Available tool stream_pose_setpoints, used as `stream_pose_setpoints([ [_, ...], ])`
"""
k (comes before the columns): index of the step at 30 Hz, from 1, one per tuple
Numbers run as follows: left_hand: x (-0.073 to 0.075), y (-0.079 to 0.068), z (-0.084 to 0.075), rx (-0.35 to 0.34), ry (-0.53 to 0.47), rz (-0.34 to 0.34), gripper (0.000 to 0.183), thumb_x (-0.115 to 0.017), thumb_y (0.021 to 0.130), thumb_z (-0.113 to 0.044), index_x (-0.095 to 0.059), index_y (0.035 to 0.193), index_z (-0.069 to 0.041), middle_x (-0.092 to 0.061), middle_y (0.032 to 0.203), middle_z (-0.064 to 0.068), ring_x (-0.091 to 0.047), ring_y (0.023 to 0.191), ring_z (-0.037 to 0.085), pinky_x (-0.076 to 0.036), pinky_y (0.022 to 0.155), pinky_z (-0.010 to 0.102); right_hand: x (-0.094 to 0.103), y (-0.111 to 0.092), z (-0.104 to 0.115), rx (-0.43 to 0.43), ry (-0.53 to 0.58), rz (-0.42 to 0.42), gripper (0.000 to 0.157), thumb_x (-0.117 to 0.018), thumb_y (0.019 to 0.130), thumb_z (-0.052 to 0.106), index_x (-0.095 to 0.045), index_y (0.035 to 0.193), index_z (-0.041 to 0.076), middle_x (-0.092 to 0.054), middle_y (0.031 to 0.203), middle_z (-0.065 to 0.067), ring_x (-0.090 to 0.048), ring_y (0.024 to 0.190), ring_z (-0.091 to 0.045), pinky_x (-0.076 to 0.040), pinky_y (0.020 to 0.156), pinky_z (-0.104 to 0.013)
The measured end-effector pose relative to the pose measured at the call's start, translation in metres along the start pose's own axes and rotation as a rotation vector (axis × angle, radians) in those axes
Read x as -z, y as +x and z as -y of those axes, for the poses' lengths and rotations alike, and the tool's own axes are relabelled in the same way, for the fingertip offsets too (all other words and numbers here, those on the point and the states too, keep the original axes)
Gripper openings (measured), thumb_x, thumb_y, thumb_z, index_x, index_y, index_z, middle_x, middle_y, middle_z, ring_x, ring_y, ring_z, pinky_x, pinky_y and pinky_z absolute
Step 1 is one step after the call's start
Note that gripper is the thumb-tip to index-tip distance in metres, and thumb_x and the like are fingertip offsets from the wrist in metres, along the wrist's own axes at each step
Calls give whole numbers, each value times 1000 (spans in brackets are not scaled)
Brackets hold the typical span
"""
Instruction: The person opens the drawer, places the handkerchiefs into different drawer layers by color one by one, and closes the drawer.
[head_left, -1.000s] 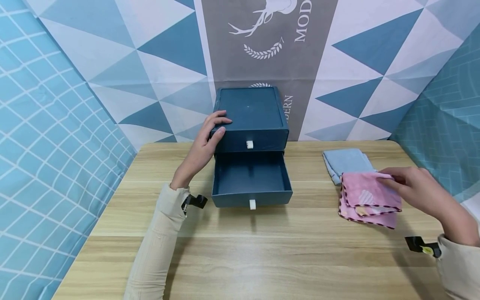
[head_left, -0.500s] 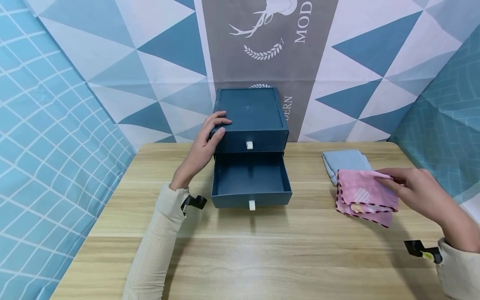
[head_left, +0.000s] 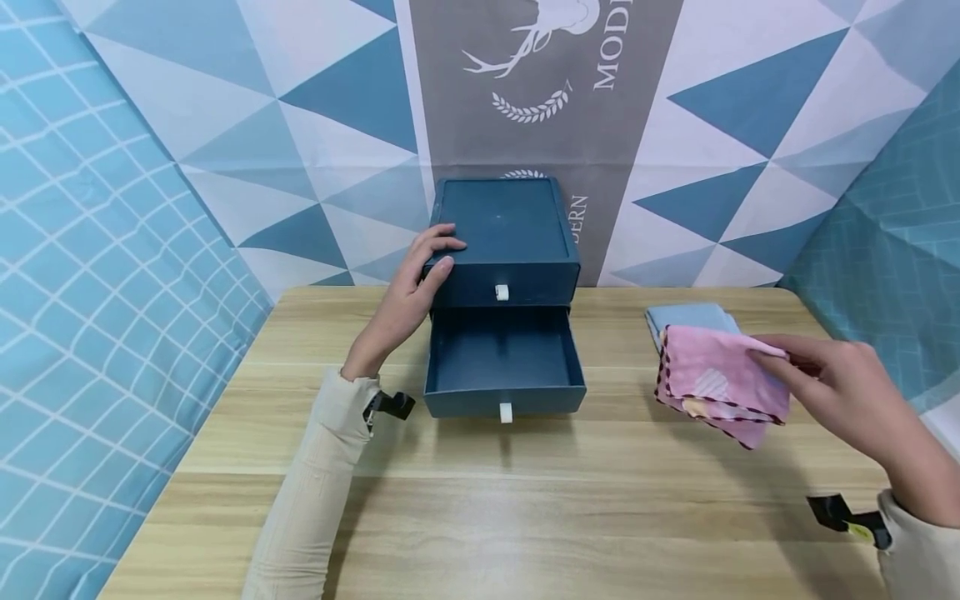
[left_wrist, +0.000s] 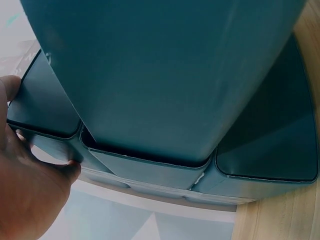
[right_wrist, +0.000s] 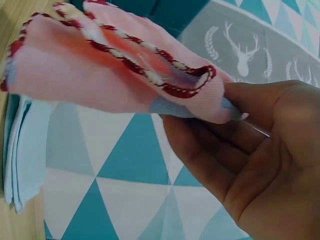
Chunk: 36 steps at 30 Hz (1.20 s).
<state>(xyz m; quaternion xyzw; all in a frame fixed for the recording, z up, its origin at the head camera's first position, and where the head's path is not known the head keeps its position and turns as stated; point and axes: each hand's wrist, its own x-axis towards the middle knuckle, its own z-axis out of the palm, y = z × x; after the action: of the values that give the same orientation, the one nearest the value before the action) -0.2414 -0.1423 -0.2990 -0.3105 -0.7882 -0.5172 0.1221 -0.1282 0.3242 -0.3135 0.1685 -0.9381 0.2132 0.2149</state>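
Note:
A dark blue two-tier drawer unit (head_left: 498, 218) stands at the back of the table, its lower drawer (head_left: 465, 404) pulled out with a bare floor. My left hand (head_left: 401, 304) holds the unit's upper left front corner, fingers over the top and thumb at the front edge. In the left wrist view, that hand (left_wrist: 35, 185) straddles the unit's edge. Over on the right, my right hand (head_left: 843, 387) pinches a folded pink towel (head_left: 720, 371) with dark red-and-white stitched edging. The towel (right_wrist: 90, 75) hangs off the table, overlapping a folded light blue towel (head_left: 690, 317).
The light wooden table (head_left: 480, 517) spans the space before me. A patterned backdrop (head_left: 337, 125) rises right behind the drawer unit, with blue sheets at both sides. White pull tabs (head_left: 502, 292) stick out from the drawer fronts.
My right hand has drawn the pink towel up and a little to the left, covering more of the blue towel. My left hand has stayed at the unit's corner.

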Motion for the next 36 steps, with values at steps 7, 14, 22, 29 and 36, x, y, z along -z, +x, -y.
stream_pose_setpoints([
  [7, 0, -1, 3, -12, 4, -4, 33, -41, 107, -11, -53, 135, 2, -29, 158, 17, -18, 150, 26, -21, 117, 52, 2, 3, 16, 47, 64, -99, 29, -75, 83, -6, -78, 108, 7, -64, 94, 29, -52, 68, 14, -37, 59, -9],
  [14, 1, -2, 3, -17, -6, -8, 33, -41, 107, -10, -53, 135, 3, -28, 158, 18, -18, 150, 26, -20, 118, 51, 4, 9, 39, 76, 96, -132, 30, -76, 81, -7, -77, 108, 6, -54, 98, 45, -52, 78, 22, -38, 59, -9],
  [22, 0, -1, 3, -3, -7, 8, 33, -41, 108, -13, -53, 136, 0, -28, 159, 15, -17, 150, 23, -21, 117, 52, 4, 14, 56, 127, 148, -208, 23, -73, 85, -6, -77, 106, 2, -61, 95, 36, -50, 70, 11, -35, 59, -9],
  [29, -1, 1, 3, -22, -21, 14, 33, -40, 107, -10, -52, 135, 2, -27, 158, 17, -18, 150, 25, -21, 117, 51, 5, 22, 69, 162, 242, -269, 19, -69, 88, -6, -75, 106, -2, -65, 93, 20, -45, 66, 3, -33, 58, -11],
  [36, 1, -1, 3, -13, -13, 9, 33, -40, 107, -11, -52, 135, 2, -27, 158, 16, -18, 150, 25, -21, 117, 51, 0, 36, 87, 152, 356, -290, 19, -68, 88, -10, -74, 105, -6, -66, 87, 13, -47, 63, -1, -35, 57, -14],
])
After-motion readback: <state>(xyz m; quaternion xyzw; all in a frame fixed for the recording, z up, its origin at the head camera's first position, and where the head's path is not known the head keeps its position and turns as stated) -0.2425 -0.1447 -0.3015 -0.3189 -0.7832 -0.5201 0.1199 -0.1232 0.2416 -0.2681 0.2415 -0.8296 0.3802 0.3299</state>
